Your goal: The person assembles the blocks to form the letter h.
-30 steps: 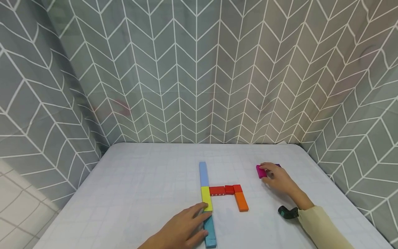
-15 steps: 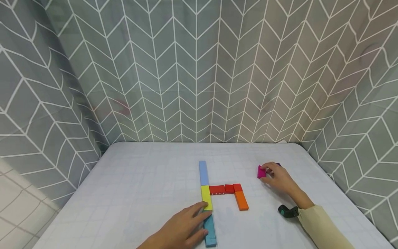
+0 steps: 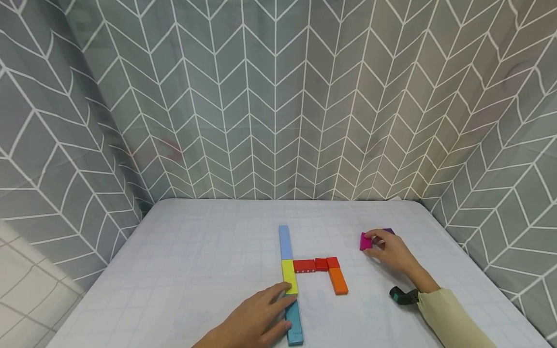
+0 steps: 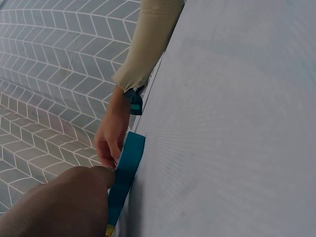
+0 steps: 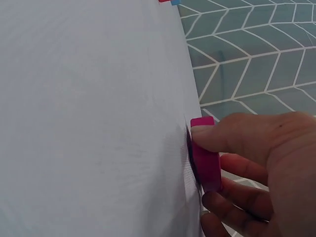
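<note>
In the head view my left hand (image 3: 250, 316) rests its fingertips on the yellow block (image 3: 288, 271) and the teal block (image 3: 295, 331). These two form a straight column with a light blue block (image 3: 285, 242) beyond them. Farther right, my right hand (image 3: 393, 251) pinches a small magenta block (image 3: 364, 241) between thumb and fingers; the right wrist view shows the magenta block (image 5: 207, 165) tipped on edge, close over the tabletop. A dark purple block (image 3: 388, 231) shows partly behind the right hand.
A row of red blocks (image 3: 304, 266) branches right from the yellow one, and an orange block (image 3: 338, 281) runs from its end toward the near side. A dark wrist device (image 3: 403, 296) sits at the right cuff. Patterned grey curtains (image 3: 274, 121) border the white table (image 3: 209, 241).
The magenta block has turned slightly in my right hand's fingers while staying in about the same place. My left hand has kept its position on the blocks.
</note>
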Tool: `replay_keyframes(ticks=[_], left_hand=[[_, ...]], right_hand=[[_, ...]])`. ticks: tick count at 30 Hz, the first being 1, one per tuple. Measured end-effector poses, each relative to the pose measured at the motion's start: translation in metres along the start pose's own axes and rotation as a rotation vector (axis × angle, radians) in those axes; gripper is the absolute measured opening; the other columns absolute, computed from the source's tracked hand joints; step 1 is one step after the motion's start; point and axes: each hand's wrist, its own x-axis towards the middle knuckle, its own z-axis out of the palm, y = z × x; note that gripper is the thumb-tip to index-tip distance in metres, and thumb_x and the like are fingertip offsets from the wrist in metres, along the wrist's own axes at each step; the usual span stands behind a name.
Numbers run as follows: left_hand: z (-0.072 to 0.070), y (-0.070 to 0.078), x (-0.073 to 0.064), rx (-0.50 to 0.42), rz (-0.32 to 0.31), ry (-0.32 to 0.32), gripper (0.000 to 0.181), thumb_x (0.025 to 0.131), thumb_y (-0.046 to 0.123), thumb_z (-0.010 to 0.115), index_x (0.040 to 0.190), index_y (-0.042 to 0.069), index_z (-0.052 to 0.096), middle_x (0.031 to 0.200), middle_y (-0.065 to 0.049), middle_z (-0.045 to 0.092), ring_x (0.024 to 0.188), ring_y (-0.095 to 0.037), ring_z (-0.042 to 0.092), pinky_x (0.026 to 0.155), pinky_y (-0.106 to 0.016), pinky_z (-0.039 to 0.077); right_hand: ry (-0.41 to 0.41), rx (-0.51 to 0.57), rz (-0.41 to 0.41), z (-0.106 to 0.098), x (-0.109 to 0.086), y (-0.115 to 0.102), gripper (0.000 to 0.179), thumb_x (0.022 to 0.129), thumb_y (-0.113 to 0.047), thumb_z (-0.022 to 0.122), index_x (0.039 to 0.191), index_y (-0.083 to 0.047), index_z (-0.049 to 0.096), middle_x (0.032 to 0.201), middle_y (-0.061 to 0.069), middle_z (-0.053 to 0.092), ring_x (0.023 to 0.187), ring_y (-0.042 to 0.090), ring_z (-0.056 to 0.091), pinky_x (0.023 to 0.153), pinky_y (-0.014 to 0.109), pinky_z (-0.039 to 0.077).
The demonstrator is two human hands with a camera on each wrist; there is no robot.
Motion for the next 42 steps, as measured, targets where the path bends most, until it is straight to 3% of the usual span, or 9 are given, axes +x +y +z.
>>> replay_keyframes(ticks=[12, 25, 42], left_hand=[[0.004, -0.001, 0.001, 0.009, 0.01, 0.013, 0.06, 0.107, 0.062, 0.04, 0.154, 0.026, 0.051, 0.16, 0.001, 0.042, 0.134, -0.015, 0.052, 0.103, -0.04, 0.052], [0.001, 0.003, 0.001, -0.001, -0.034, -0.024, 0.061, 0.106, 0.063, 0.043, 0.154, 0.027, 0.052, 0.16, 0.002, 0.042, 0.134, -0.015, 0.051, 0.104, -0.042, 0.051], [0.001, 0.0, -0.001, 0.005, -0.02, -0.01, 0.062, 0.106, 0.064, 0.041, 0.154, 0.026, 0.051, 0.16, 0.002, 0.041, 0.133, -0.016, 0.052, 0.104, -0.042, 0.051]], right_hand=[[0.011, 0.058, -0.107, -0.001, -0.005, -0.009, 0.041, 0.081, -0.001, 0.087, 0.118, 0.0, 0.069, 0.115, 0.015, 0.07, 0.1, 0.034, 0.064, 0.081, 0.045, 0.061], [0.018, 0.098, -0.187, 0.002, -0.016, -0.035, 0.042, 0.08, 0.002, 0.087, 0.117, 0.0, 0.068, 0.114, 0.012, 0.07, 0.099, 0.036, 0.065, 0.079, 0.048, 0.061], [0.03, 0.127, -0.251, 0.004, -0.031, -0.056, 0.045, 0.077, 0.002, 0.089, 0.117, -0.007, 0.07, 0.116, 0.005, 0.071, 0.101, 0.024, 0.066, 0.077, 0.042, 0.061]])
